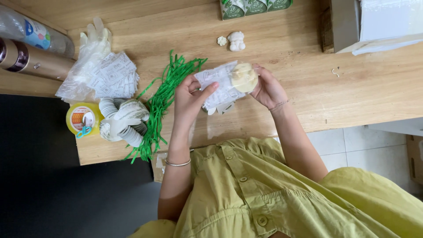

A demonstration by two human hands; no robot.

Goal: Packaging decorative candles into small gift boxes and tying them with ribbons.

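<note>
Above the near edge of the wooden table [352,88], both hands hold one clear packet [220,88] with a printed card inside. The left hand [189,99] grips its left side, thumb laid across the card, while the right hand [266,90] pinches the right end, where a pale round piece [244,77] sits inside the plastic. Just left of the packet lies a bundle of green shredded strips [165,99], and beyond that a heap of round white labels [123,121] and a yellow tape roll [83,119]. Farther across the table from the packet stands a small white figurine [237,41].
</note>
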